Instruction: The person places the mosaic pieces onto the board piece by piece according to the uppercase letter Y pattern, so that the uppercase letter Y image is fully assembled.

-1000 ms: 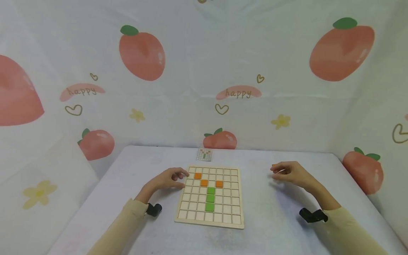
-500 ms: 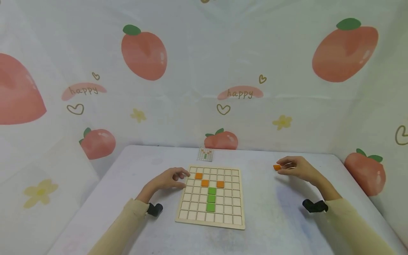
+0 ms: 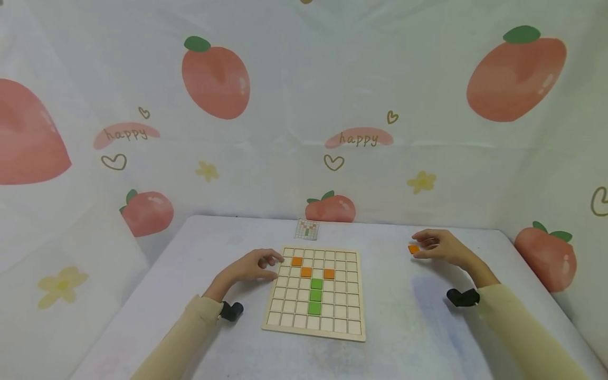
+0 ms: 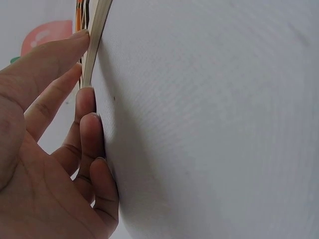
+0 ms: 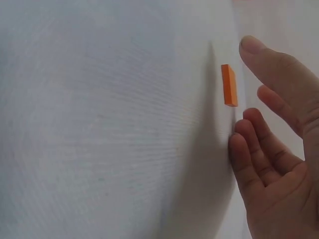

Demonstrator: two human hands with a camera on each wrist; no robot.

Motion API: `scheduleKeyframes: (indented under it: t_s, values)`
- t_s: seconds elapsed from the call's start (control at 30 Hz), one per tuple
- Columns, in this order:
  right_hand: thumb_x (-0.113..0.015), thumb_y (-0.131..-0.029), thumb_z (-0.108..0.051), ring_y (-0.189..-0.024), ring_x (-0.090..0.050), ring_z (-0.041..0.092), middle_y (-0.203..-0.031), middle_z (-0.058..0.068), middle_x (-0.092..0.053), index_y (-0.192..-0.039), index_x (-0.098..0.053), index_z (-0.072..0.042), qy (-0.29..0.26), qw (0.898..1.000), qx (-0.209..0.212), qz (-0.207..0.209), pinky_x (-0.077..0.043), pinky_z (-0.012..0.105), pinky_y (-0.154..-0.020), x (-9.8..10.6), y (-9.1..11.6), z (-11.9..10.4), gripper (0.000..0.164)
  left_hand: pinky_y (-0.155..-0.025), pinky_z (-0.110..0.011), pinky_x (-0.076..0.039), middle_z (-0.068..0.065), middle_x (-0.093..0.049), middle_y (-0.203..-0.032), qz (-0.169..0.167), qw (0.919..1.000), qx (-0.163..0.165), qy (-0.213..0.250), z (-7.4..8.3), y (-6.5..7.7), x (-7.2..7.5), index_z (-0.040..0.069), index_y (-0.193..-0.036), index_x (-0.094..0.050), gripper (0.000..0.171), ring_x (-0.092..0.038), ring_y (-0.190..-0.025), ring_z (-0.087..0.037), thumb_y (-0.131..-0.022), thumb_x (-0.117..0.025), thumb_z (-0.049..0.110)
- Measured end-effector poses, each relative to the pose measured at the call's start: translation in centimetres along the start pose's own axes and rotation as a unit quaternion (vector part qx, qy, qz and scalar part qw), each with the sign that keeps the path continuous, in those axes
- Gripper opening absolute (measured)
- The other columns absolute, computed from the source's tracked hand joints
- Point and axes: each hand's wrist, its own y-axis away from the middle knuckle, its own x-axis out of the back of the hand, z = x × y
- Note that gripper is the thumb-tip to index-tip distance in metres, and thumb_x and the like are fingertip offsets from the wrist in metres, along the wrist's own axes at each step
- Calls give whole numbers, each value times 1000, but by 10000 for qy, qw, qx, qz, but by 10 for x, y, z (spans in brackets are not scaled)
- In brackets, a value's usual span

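A wooden grid board [image 3: 339, 311] lies on the table with three orange tiles and a column of three green tiles [image 3: 315, 295] in its cells. My left hand [image 3: 249, 265] is at the board's left edge; in the left wrist view its thumb [image 4: 60, 55] touches the side of the frame, with the other fingers lightly bent along the tabletop. A loose orange tile [image 3: 414, 249] lies on the table at the right. Around it my right hand [image 3: 444, 249] has thumb and fingers spread, and in the right wrist view they stand apart from the tile [image 5: 229, 85].
Behind the board lies a small card [image 3: 307, 230] printed with a grid and a coloured pattern. A white cloth backdrop [image 3: 285, 105] with printed fruit rises from the table's back edge. The white tabletop [image 3: 389, 316] extends to the right of the board.
The right hand has shifted slightly towards the back, and its fingers have come away from the orange tile, now in plain view on the table. The left hand stays by the board.
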Motion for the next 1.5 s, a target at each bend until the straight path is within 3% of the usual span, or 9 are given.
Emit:
scheduleKeyframes:
  t_s: [0.53, 1.1, 1.3, 1.5]
  values:
    - [-86, -81, -6, -91, -63, 23, -105, 14, -71, -112, -71, 8, 328, 9995, 11, 32, -50, 24, -79, -5, -7, 6, 37, -77, -35, -42, -2, -57, -100, 3, 10000, 42, -42, 1, -2, 0, 9, -122, -69, 38, -49, -87, -21, -86, -82, 13]
    - [-82, -84, -4, -81, -59, 21, -92, 8, -68, -106, -74, 6, 420, 9990, -136, 41, -48, 27, -69, -8, -8, 7, 25, -77, -37, -42, -2, -56, -100, 3, 9999, 137, 10, -1, -3, -1, 10, -122, -69, 39, -48, -87, -22, -86, -83, 13]
    - [-83, -85, -8, -81, -62, 19, -93, 7, -69, -108, -74, 4, 313, 9994, -156, 72, -49, 27, -70, -9, -7, 6, 27, -76, -36, -41, -2, -56, -100, -13, 9999, 134, 25, -1, -3, -1, 10, -123, -69, 39, -48, -86, -21, -86, -82, 13]
    - [-82, -85, -6, -85, -66, 23, -99, 13, -70, -108, -73, 5, 50, 9999, 82, 76, -51, 27, -71, -11, -6, 1, 27, -74, -36, -41, -2, -56, -99, -21, 9999, 97, 34, 0, -2, -1, 9, -122, -69, 38, -48, -85, -21, -86, -82, 13]
